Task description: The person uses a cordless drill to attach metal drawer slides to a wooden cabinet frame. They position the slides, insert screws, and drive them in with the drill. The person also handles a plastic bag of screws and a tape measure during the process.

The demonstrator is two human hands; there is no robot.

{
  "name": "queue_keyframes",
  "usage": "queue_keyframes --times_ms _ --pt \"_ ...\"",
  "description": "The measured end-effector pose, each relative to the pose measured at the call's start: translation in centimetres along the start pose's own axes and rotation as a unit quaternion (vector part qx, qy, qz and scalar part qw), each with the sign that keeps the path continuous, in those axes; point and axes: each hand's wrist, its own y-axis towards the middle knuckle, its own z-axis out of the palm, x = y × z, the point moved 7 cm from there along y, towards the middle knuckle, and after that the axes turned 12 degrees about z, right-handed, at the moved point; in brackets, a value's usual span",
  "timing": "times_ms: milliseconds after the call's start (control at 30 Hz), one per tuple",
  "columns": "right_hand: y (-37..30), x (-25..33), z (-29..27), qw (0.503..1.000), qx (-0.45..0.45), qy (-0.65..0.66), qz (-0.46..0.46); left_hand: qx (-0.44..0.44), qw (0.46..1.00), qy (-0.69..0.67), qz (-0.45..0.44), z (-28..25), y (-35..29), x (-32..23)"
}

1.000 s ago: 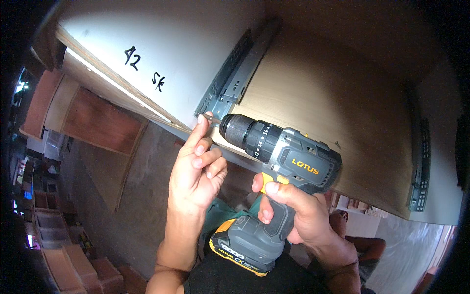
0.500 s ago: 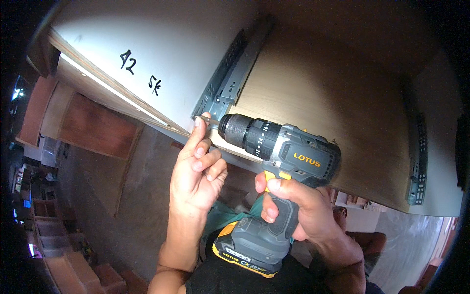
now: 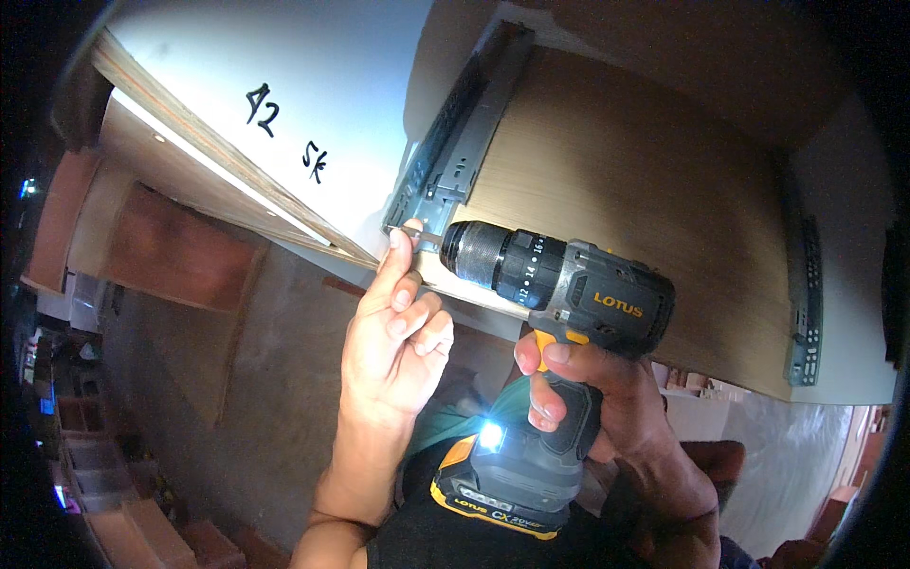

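My right hand (image 3: 607, 389) grips the handle of a grey, black and yellow cordless drill (image 3: 616, 294), a finger at its trigger. The drill points left, and a lamp above its battery is lit. From its chuck a slim metal driver bit (image 3: 428, 235) runs to my left hand (image 3: 393, 341). There the thumb and forefinger pinch around the bit's tip, the other fingers curled; whether a screw is between them is hidden. The fingertips are at the near end of a metal drawer slide (image 3: 455, 142) on the white cabinet side panel (image 3: 332, 76).
A second drawer slide (image 3: 806, 303) runs along the cabinet's right wall. Between the slides lies a wood-coloured panel (image 3: 626, 142). Black handwriting marks the left panel, whose bare plywood edge (image 3: 190, 123) faces me. Brown boards (image 3: 180, 247) and boxes (image 3: 142, 531) are at the left.
The drill's lamp has come on and lights the left panel and my hand. Drill and both hands appear slightly farther right in the picture; the pinch at the bit's tip is unchanged.
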Motion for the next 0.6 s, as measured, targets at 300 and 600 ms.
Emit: queue_keyframes --times_ms 300,600 --pt "-0.26 0.08 -0.01 1.000 -0.022 0.012 0.005 0.009 1.000 -0.022 -0.013 -0.09 0.00 0.18" --pt "0.11 -0.05 -0.26 0.999 -0.008 -0.025 0.019 0.007 0.999 -0.029 -0.013 -0.46 0.11 0.07"
